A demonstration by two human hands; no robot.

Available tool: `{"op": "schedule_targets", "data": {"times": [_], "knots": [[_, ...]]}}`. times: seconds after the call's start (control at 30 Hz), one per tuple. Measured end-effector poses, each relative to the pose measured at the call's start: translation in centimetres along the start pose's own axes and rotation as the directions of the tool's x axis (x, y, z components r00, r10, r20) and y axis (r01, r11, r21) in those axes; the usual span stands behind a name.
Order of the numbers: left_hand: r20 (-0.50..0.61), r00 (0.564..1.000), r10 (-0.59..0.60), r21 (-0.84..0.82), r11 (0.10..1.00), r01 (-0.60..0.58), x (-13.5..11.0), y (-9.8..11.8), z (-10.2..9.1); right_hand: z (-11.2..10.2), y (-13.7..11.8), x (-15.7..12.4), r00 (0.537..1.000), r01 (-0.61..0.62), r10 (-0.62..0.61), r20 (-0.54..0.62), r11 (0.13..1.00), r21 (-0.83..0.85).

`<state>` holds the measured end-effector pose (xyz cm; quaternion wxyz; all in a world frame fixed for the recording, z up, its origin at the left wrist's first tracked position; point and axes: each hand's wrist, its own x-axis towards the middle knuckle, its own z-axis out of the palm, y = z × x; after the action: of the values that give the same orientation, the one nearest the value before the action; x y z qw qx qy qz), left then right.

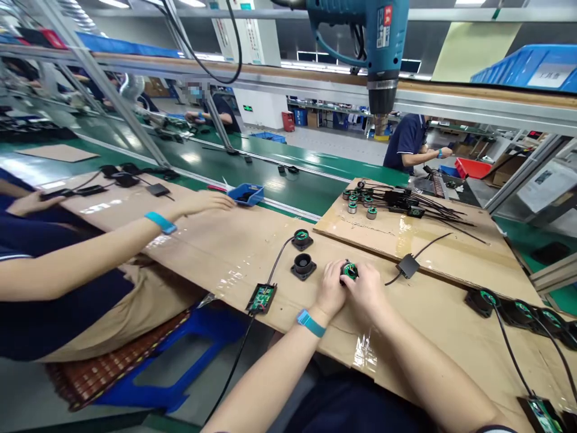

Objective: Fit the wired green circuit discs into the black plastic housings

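Note:
My left hand (pixel 330 291) and my right hand (pixel 367 293) are closed together on a small round black part with a green ring (pixel 349 270), pressing it against the cardboard-covered bench (pixel 225 252). My left wrist wears a blue band (pixel 311 323). Just left of my hands sits a black funnel-shaped housing (pixel 303 265). Behind it is another housing with a green ring (pixel 302 238), wired to a small green circuit board (pixel 261 297). A black box on a cable (pixel 408 265) lies to the right of my hands.
A co-worker's arm with a blue wristband (pixel 160 222) reaches across the bench toward a small blue tray (pixel 246 193). A raised cardboard sheet (pixel 406 234) holds several round parts and black cables. A blue heat gun (pixel 376 42) hangs overhead. More wired units (pixel 518 310) lie at right.

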<state>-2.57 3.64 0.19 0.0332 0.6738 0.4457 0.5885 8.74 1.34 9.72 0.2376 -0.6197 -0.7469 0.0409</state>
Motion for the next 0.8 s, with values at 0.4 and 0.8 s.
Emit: {"op": "schedule_targets", "data": {"times": [0.4, 0.8], "knots": [[0.079, 0.996, 0.031, -0.106, 0.994, -0.023, 0.3, 0.1, -0.3, -0.4, 0.9, -0.1, 0.999, 0.040, -0.043, -0.012, 0.985, -0.170], [0.163, 0.979, -0.120, -0.115, 0.983, 0.140, -0.2, 1.1, -0.2, 1.8, 3.8, -1.8, 0.987, 0.153, -0.155, -0.038, 0.986, -0.071]]}}
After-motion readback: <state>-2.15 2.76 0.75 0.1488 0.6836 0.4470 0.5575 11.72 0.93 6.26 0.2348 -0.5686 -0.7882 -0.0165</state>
